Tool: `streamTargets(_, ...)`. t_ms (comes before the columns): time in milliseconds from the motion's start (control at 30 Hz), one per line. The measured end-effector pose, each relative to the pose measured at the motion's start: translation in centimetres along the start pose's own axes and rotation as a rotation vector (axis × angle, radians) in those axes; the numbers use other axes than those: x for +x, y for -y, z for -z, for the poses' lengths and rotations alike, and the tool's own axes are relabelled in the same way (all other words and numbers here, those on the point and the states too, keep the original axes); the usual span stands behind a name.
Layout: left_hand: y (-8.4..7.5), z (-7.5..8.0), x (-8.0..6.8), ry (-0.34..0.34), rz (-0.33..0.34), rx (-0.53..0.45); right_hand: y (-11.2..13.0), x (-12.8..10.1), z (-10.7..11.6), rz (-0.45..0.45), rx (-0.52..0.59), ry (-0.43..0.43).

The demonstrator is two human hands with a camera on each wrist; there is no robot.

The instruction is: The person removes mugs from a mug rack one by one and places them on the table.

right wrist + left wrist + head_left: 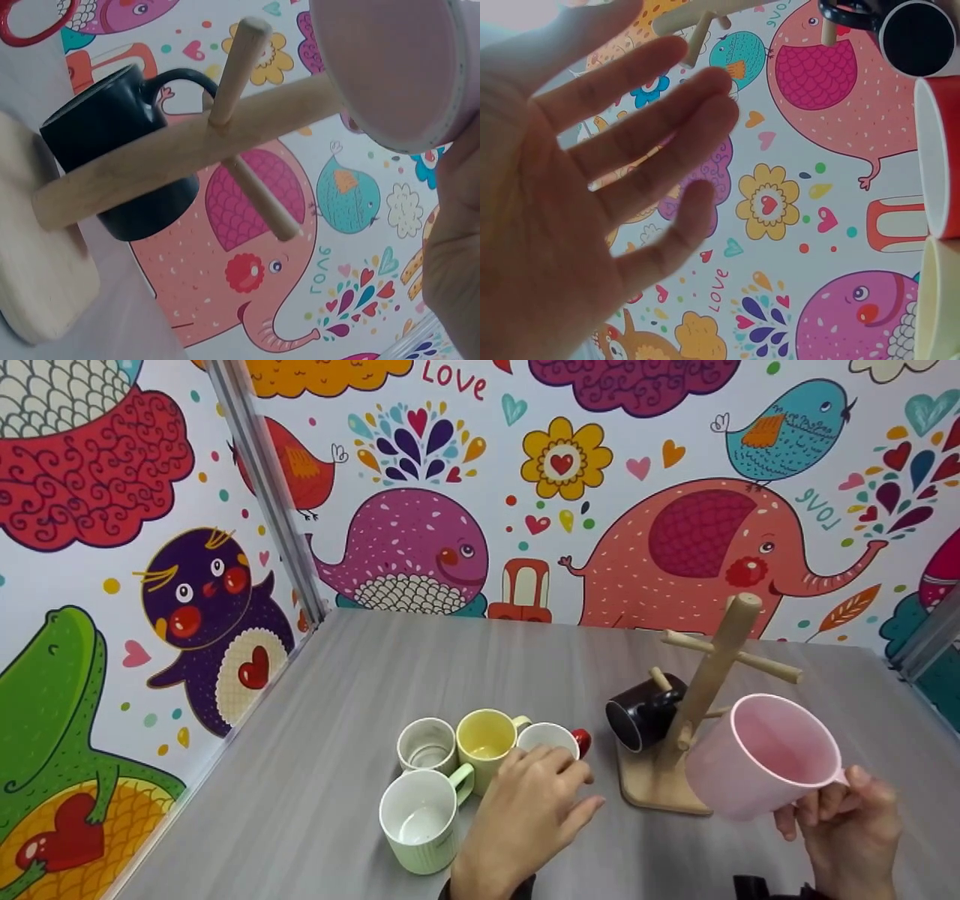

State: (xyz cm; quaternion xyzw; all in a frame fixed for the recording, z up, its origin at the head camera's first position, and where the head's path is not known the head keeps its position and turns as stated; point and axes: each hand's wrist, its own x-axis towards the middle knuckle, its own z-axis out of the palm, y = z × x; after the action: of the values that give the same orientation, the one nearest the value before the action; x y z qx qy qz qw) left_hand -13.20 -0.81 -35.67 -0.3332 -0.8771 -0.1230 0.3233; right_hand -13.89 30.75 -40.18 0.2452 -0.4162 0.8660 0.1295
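- Head view: the right hand (pixel 851 825) sits at about 4 o'clock of the frame, its fingers curled round the handle side of a pink mug (pixel 765 754), which is tilted with its mouth facing up and toward the camera.
- The pink mug hangs just beside the wooden mug tree (pixel 701 697), at the tree's 4 o'clock, above the right edge of the tree's base.
- A black mug (pixel 641 712) hangs on a low peg at the tree's 9 o'clock, mouth turned toward the left.
- The left hand (pixel 536 810) lies at 6 o'clock of the frame with fingers spread and fairly straight, resting over a white mug with a red handle (pixel 551 737); whether the fingertips press its rim cannot be told.
- At the left hand's 10 to 11 o'clock stand a yellow mug (pixel 486 742), a small grey-white mug (pixel 427 745) and a pale green mug (pixel 420 821), close together on the grey table (pixel 300 780).
- Left wrist view: the left hand (pixel 592 202) fills the left side, palm open, fingers wide and holding nothing. At 3 o'clock are the white mug's red side (pixel 937 157) and the yellow mug's rim (pixel 941 300); the black mug (pixel 915 34) sits at 1 o'clock.
- Right wrist view: the pink mug (pixel 394 71) fills 1 o'clock, close to the tree's post (pixel 187 154) but not hung on a peg; part of the right hand (pixel 457 247) shows at 4 o'clock. The black mug (pixel 124 150) hangs behind the post at 9 o'clock.
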Motion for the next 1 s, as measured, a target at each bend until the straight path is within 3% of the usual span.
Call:
streamTargets(300,-0.1,0.0,0.1,0.015,0.015,-0.032,-0.7,0.2,-1.1,-0.008,0.06,0.09)
streamTargets(567,-0.2,0.1,0.2,0.016,0.012,-0.064,-1.6,0.7,-2.0,0.049,0.148,0.205)
streamTargets(1000,-0.4,0.2,0.4,0.023,0.001,-0.092,-2.6,0.9,-2.8,0.053,0.211,0.281)
